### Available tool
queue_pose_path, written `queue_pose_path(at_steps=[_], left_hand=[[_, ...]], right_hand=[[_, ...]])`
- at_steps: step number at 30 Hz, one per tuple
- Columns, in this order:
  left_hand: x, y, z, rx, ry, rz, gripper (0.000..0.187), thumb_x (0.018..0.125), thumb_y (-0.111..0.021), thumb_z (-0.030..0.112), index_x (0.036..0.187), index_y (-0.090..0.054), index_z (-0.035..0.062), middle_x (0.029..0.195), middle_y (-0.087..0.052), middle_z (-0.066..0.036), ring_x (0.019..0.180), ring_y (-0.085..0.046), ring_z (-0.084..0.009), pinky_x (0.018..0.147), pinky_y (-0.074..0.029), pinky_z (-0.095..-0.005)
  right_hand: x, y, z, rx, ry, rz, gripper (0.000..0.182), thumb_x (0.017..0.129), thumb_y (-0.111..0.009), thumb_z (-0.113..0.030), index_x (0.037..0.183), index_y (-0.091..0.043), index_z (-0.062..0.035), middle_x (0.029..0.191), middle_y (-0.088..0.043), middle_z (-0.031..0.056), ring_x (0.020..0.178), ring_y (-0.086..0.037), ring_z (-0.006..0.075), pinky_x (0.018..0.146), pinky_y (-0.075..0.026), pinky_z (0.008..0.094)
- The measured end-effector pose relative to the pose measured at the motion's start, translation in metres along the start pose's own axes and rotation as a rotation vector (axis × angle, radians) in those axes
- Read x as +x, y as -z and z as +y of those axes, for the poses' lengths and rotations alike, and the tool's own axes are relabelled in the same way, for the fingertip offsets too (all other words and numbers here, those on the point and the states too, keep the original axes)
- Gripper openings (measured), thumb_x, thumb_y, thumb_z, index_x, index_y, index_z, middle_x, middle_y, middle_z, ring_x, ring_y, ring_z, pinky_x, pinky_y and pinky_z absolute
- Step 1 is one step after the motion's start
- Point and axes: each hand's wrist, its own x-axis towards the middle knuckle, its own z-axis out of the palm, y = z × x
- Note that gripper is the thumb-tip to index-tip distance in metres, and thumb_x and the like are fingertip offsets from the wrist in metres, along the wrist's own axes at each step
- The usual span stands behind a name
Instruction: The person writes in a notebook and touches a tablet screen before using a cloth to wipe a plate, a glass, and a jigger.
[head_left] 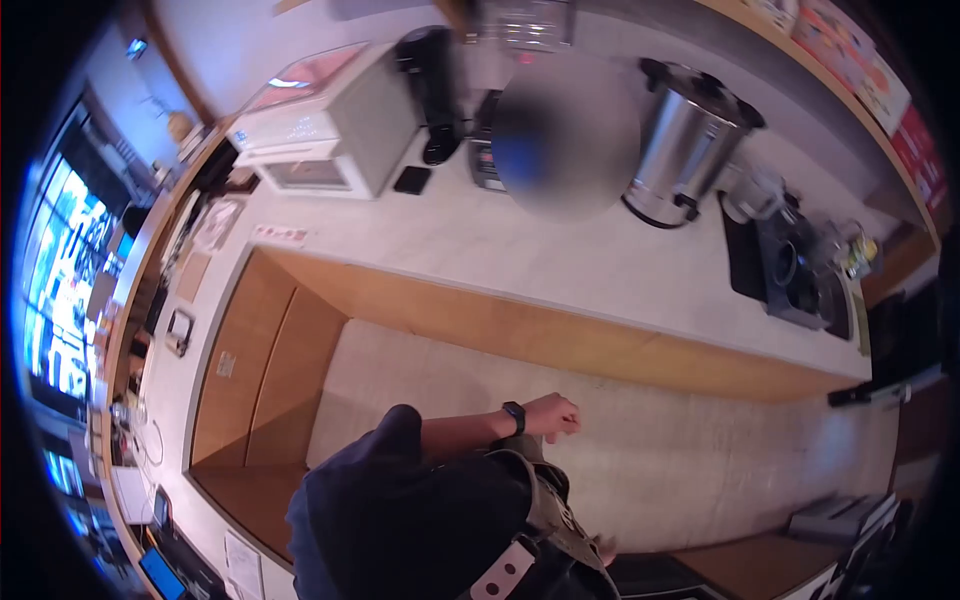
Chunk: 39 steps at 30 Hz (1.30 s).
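My left hand (552,416), with a dark watch (514,417) at the wrist, is held in front of my body above the pale floor (640,430). Its fingers are curled in and nothing shows in them. Just below it hangs an olive-beige apron or strap (545,500) over my dark clothes (400,520). Only a small, dim part of my right hand (606,549) shows beside the apron, and its fingers cannot be made out.
Along the light counter (500,245) stand a white oven-like appliance (335,130), a black machine (432,95), a steel urn (688,150) and a dark rack of glassware (790,260). A round blur covers part of the counter. Wooden panels (270,360) edge the floor; papers and devices lie left.
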Motion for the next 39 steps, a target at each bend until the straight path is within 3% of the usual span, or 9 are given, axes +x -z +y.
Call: queue_pose_path(at_steps=[1,2,5,12,18,23,29,33,39], left_hand=[[0.014,-0.006,-0.005,-0.063,-0.031,0.064,0.029,0.097,-0.059,0.016,0.122,-0.062,0.0019,0.089,-0.073,-0.01,0.067,-0.072,-0.0188,0.064,-0.058,-0.0332],[0.033,-0.016,-0.014,-0.123,-0.066,0.091,0.029,0.098,-0.06,0.017,0.123,-0.062,0.0021,0.089,-0.072,-0.008,0.066,-0.07,-0.0146,0.063,-0.057,-0.0327],[0.095,-0.03,-0.003,-0.037,-0.197,0.159,0.024,0.101,-0.058,0.016,0.119,-0.064,0.0017,0.088,-0.072,-0.009,0.069,-0.07,-0.0138,0.063,-0.057,-0.0302],[0.303,-0.087,0.092,-0.159,-0.053,-0.052,0.025,0.101,-0.061,0.022,0.109,-0.067,-0.0008,0.083,-0.073,-0.009,0.071,-0.071,-0.0138,0.062,-0.058,-0.0278],[0.533,-0.19,0.25,0.032,-0.002,-0.558,0.028,0.099,-0.065,0.025,0.1,-0.069,-0.0027,0.081,-0.073,-0.009,0.07,-0.071,-0.0152,0.061,-0.057,-0.0285],[0.667,-0.317,0.371,0.533,-0.311,-0.84,0.038,0.098,-0.064,0.035,0.111,-0.068,-0.0012,0.095,-0.075,-0.015,0.083,-0.073,-0.0215,0.075,-0.058,-0.0341],[0.786,-0.532,0.508,0.81,-0.72,-1.046,0.044,0.096,-0.065,0.037,0.125,-0.063,0.0028,0.105,-0.073,-0.016,0.1,-0.07,-0.0293,0.087,-0.055,-0.0388],[0.847,-0.675,0.624,0.79,-0.981,-1.126,0.045,0.096,-0.065,0.038,0.127,-0.062,0.0044,0.108,-0.073,-0.016,0.102,-0.069,-0.0314,0.088,-0.054,-0.0392],[0.905,-0.877,0.831,0.49,-1.22,-1.299,0.039,0.097,-0.068,0.03,0.125,-0.063,0.0039,0.107,-0.072,-0.007,0.099,-0.068,-0.0179,0.088,-0.054,-0.0328]], right_hand=[[0.057,0.021,-0.028,0.97,-0.2,-0.055,0.051,0.088,-0.07,-0.004,0.137,-0.055,-0.0041,0.105,-0.07,0.0145,0.08,-0.068,0.0249,0.066,-0.058,0.0342],[0.107,0.055,-0.067,1.237,-0.429,-0.047,0.042,0.092,-0.062,0.001,0.134,-0.056,-0.0033,0.108,-0.069,0.0193,0.085,-0.068,0.0206,0.065,-0.057,0.0322],[0.248,0.147,-0.147,0.834,-0.468,-0.137,0.029,0.097,-0.069,-0.03,0.111,-0.069,-0.0052,0.065,-0.064,0.0074,0.041,-0.048,0.0105,0.034,-0.033,0.0292],[0.386,0.2,-0.13,0.65,-0.275,0.168,0.041,0.103,-0.057,-0.039,0.099,-0.069,0.0002,0.068,-0.063,0.0105,0.062,-0.056,0.0161,0.058,-0.045,0.0363],[0.333,0.17,0.028,0.454,-1.053,0.08,0.041,0.088,-0.068,-0.041,0.101,-0.075,-0.0022,0.097,-0.074,0.0211,0.096,-0.072,0.0332,0.084,-0.055,0.0418],[0.245,0.084,0.135,0.632,-1.646,0.481,0.026,0.08,-0.07,-0.023,0.094,-0.076,-0.0025,0.077,-0.072,0.0116,0.07,-0.07,0.0188,0.064,-0.055,0.0355],[0.247,0.026,0.172,1.0,-1.909,0.292,0.021,0.081,-0.067,-0.018,0.082,-0.072,0.0024,0.07,-0.069,0.0121,0.064,-0.068,0.0195,0.058,-0.054,0.0351],[0.329,0.093,0.235,1.284,-1.86,0.35,0.02,0.086,-0.067,-0.018,0.092,-0.071,0.0009,0.078,-0.069,0.0098,0.068,-0.067,0.0187,0.059,-0.053,0.0329],[0.439,0.209,0.394,1.424,-1.299,1.26,0.025,0.094,-0.068,-0.02,0.111,-0.067,-0.002,0.089,-0.068,0.0059,0.073,-0.066,0.0171,0.062,-0.052,0.0295]])
